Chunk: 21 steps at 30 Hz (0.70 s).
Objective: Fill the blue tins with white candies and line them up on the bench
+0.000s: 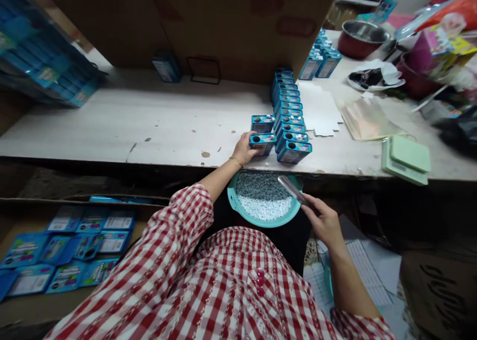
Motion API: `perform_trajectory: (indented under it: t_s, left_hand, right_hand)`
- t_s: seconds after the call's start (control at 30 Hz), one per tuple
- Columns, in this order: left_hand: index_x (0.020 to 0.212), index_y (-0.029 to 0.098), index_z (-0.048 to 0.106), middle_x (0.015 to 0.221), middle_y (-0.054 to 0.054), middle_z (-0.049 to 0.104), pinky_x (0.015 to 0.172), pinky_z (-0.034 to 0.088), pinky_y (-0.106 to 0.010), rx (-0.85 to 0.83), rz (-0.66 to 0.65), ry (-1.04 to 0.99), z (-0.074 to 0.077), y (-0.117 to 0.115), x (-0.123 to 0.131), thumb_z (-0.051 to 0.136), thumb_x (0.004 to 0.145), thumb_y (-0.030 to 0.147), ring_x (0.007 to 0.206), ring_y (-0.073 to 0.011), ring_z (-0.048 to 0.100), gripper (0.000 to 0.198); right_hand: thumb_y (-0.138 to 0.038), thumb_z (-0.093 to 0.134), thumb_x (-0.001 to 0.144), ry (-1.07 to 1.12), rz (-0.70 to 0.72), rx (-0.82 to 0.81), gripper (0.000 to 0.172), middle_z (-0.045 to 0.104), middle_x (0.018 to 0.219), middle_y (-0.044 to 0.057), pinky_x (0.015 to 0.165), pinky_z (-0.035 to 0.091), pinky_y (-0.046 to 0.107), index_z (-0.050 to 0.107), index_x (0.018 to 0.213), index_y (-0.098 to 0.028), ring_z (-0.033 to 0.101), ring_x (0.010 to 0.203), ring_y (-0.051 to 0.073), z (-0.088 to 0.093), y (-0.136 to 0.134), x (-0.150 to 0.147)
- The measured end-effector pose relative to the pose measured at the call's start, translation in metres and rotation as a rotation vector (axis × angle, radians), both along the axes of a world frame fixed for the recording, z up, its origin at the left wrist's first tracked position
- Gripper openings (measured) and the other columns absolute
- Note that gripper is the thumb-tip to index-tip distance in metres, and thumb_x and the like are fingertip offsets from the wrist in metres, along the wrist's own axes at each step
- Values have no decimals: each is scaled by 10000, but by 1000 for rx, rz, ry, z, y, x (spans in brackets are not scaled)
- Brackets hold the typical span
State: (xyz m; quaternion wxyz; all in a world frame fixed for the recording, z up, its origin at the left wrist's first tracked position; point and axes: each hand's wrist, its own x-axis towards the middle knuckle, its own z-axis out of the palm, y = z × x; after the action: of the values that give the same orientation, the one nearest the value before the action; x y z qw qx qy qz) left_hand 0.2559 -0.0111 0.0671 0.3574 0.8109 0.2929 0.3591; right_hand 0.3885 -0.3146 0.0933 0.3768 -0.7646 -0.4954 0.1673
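Note:
My left hand [244,150] reaches onto the white table [149,126] and grips a small blue tin box [263,143] near the front edge. A second blue tin [263,123] stands just behind it. To their right runs a long row of the same blue tins [288,109]. My right hand [323,219] holds a shiny metal scoop [292,190] over a teal bowl [233,202] in my lap. White and grey pellets [264,197] fill the bowl.
A large cardboard box [231,27] stands at the back of the table. More blue tins [319,59], a metal pot [359,38], clear bags [367,119] and a green scale [406,158] lie to the right. Flat blue packets [70,250] fill a carton at lower left.

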Motion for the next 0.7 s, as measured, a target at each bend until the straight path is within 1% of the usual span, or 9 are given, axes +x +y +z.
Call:
perform_trajectory:
  t_s: [0.1,0.13,0.2,0.27,0.37,0.43,0.5,0.6,0.7]
  left_hand:
    - [1202,134,465,1091,-114,506,890,469,-371,13,83,60,-11,6,2,785,599,299,1016,-251,539,702]
    - [1220,135,452,1106,-120,496,878,474,-364,20,118,45,-14,3,-8,771,621,324,1017,-249,536,704]
    - [1226,152,446,1141,-120,478,871,473,-346,49,216,-15,-21,-4,-46,709,695,354,1019,-230,530,626]
    - [1191,171,462,1159,-111,471,879,460,-338,67,385,-54,-32,-9,-106,636,761,340,1007,-208,528,494]
    - [1093,162,479,1121,-109,484,895,440,-335,-23,795,-27,-61,-12,-226,577,785,283,984,-190,527,345]
    - [1028,151,470,1086,-111,495,895,433,-331,-219,1133,50,-86,-24,-310,545,779,224,974,-180,529,271]
    - [947,159,466,1034,-93,517,933,401,-351,-518,1375,196,-109,-47,-381,549,745,170,1023,-187,515,219]
    - [836,163,453,1005,-106,529,969,333,-481,-715,1489,263,-139,-94,-444,685,579,100,1112,-288,460,352]
    - [880,162,431,1171,-157,461,993,248,-559,-792,1575,284,-158,-128,-467,737,513,73,1223,-361,334,486]
  right_hand:
    - [-369,539,819,50,30,-25,357,665,1078,90,908,480,382,632,1119,-199,625,982,209,-13,5,-8]
    - [-374,540,815,65,39,-41,359,666,1082,90,910,479,381,636,1112,-196,625,985,210,-17,6,-10]
    - [-400,547,800,95,42,-81,377,668,1084,93,911,479,379,645,1096,-187,626,989,216,-24,9,-12]
    - [-449,561,768,116,18,-127,423,674,1071,99,898,483,383,654,1082,-181,632,975,231,-34,10,-12]
    - [-531,573,706,114,-29,-229,529,682,1040,106,874,485,402,651,1098,-186,640,938,262,-53,13,-8]
    - [-576,570,668,93,-57,-331,597,690,998,104,854,485,423,641,1126,-200,645,907,285,-67,17,-3]
    - [-614,565,630,61,-66,-433,637,699,939,97,822,487,445,639,1130,-227,648,870,309,-78,23,1]
    - [-631,567,594,17,-48,-535,587,704,869,101,763,484,438,661,1069,-298,647,845,328,-84,34,3]
    - [-613,582,583,-3,-58,-589,502,699,794,120,700,474,409,675,1000,-350,646,817,319,-79,46,-2]
